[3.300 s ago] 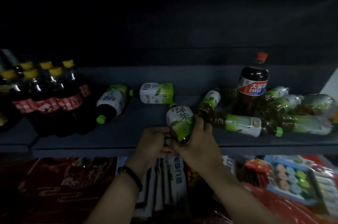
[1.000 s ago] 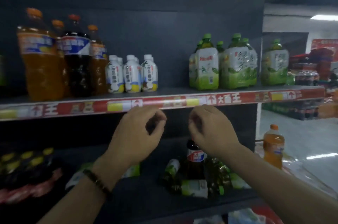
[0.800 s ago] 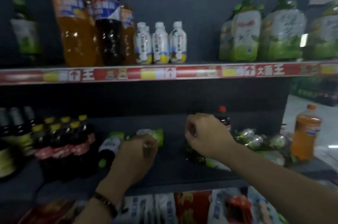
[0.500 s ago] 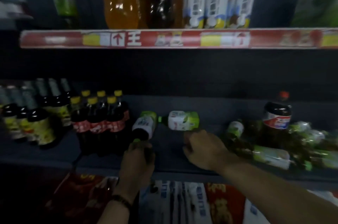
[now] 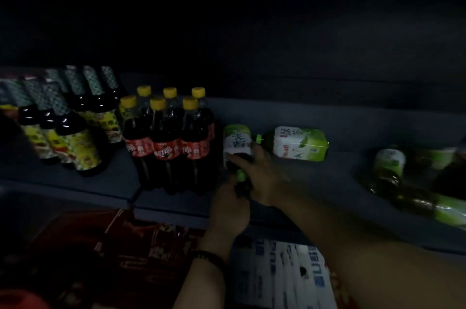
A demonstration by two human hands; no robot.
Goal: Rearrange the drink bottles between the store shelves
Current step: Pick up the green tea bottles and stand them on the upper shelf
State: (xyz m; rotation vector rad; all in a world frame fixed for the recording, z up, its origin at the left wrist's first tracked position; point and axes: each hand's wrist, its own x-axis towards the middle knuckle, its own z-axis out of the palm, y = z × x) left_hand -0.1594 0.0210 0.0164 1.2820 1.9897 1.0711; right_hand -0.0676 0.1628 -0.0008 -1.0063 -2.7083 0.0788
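One tea bottle [image 5: 237, 142], neck mostly hidden; left hand [image 5: 228, 207] and right hand [image 5: 263, 178] grip it.

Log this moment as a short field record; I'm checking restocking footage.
held bottle: green tea bottle, lying on the lower shelf, cap toward the camera
left hand: grips its neck end
right hand: fingers across its dark shoulder, grip unclear
beside it: yellow-capped cola pack on the left; second green tea bottle lying on the right
far right: heap of lying bottles
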